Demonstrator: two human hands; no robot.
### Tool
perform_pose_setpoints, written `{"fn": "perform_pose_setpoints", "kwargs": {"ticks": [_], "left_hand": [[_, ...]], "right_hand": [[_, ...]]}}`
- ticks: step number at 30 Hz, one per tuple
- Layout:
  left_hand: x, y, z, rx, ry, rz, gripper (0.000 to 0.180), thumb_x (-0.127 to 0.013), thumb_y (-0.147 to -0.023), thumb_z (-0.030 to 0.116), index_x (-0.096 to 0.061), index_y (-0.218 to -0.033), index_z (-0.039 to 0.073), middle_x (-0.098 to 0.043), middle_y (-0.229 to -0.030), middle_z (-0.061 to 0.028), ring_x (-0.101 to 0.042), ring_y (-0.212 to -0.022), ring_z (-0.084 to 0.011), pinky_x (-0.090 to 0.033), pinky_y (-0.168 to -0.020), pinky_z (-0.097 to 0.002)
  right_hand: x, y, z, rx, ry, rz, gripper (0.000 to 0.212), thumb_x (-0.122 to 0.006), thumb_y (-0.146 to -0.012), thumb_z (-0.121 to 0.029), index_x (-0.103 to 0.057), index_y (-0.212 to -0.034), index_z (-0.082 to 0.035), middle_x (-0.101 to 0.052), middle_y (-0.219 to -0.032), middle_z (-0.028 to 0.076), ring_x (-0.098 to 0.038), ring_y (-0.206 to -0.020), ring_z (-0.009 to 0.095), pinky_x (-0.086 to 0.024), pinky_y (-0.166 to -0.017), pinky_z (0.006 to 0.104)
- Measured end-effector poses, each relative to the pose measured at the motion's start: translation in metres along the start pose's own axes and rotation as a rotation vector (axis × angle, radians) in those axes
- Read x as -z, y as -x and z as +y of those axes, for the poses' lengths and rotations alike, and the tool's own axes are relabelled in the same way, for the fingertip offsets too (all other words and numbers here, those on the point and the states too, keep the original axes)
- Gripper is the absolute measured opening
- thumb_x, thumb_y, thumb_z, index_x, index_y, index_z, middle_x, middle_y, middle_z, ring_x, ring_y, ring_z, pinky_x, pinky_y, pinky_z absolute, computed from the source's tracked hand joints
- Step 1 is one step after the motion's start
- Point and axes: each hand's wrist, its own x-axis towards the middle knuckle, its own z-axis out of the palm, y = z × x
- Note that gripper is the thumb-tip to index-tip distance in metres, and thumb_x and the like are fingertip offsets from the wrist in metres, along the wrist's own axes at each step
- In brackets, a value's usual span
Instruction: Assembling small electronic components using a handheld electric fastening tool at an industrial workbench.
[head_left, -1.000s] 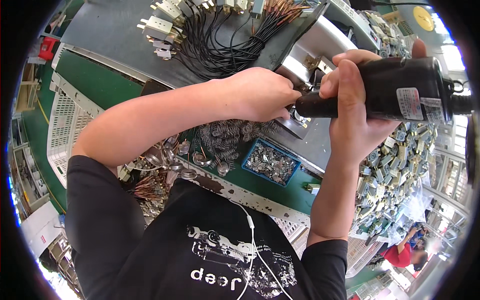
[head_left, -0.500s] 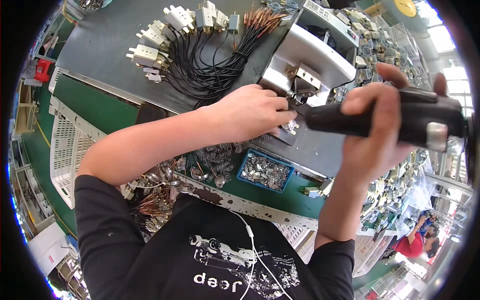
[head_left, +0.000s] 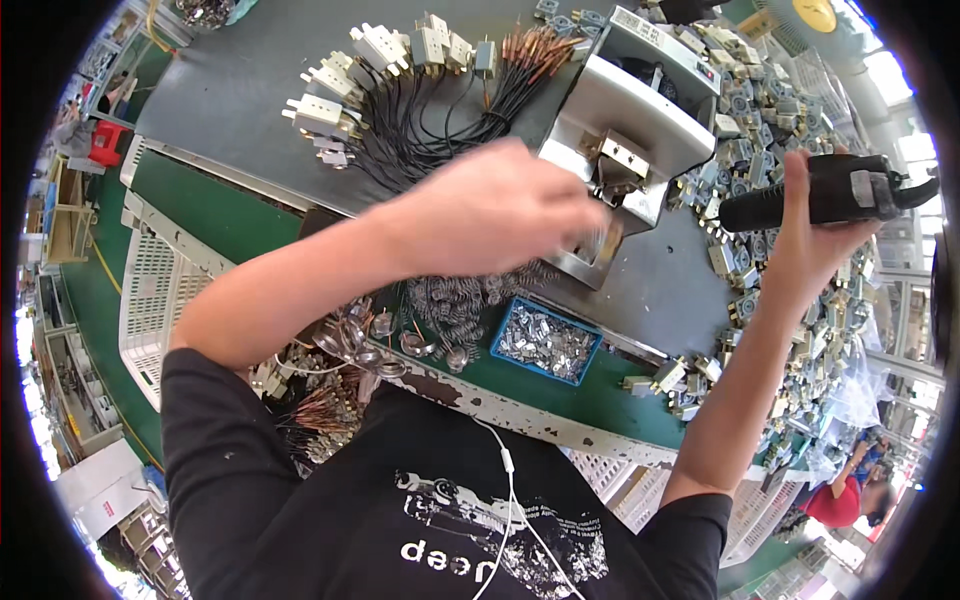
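Note:
My right hand is wrapped round a black electric screwdriver, held up at the right over a heap of plug parts. Its blunt end points left, and a dark cord-like tail trails at its right end. My left hand is in front of the metal machine, its fingers blurred by motion. Just by those fingertips is a small metal plate at the machine's front; whether they hold anything does not show. A cream plug block sits in the machine's metal holder.
Black cables with cream plugs and copper ends lie at the back. A blue tray holds small metal pieces, beside a pile of springs. Plug parts heap along the right. White crates stand below the bench.
My right hand has carried the electric screwdriver away from the machine, to the right. My left hand has lifted slightly from the small plate and is moving. The whole view has shifted a little.

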Motion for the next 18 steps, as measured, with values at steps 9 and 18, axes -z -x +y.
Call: {"fn": "perform_pose_setpoints", "kwargs": {"ticks": [9,18], "left_hand": [[0.101,0.04,-0.063,0.411,-0.678,0.254,0.027,-0.071,-0.09,0.02,-0.07,-0.116,0.016,-0.064,-0.121,-0.0101,-0.06,-0.115,-0.032,-0.046,-0.099,-0.0437],[0.029,0.018,-0.016,0.077,-0.429,0.041,0.012,-0.064,-0.083,0.017,-0.07,-0.092,0.011,-0.066,-0.098,-0.0043,-0.059,-0.114,-0.0239,-0.045,-0.101,-0.0371]], "right_hand": [[0.061,0.073,0.088,0.067,0.901,-0.687,0.037,-0.068,-0.093,-0.02,-0.064,-0.125,-0.003,-0.068,-0.111,0.016,-0.061,-0.111,0.033,-0.048,-0.095,0.0423],[0.069,0.107,0.05,-0.16,0.407,-0.612,0.031,-0.075,-0.087,-0.007,-0.06,-0.113,-0.003,-0.068,-0.104,0.015,-0.069,-0.089,0.031,-0.053,-0.082,0.0359]]}}
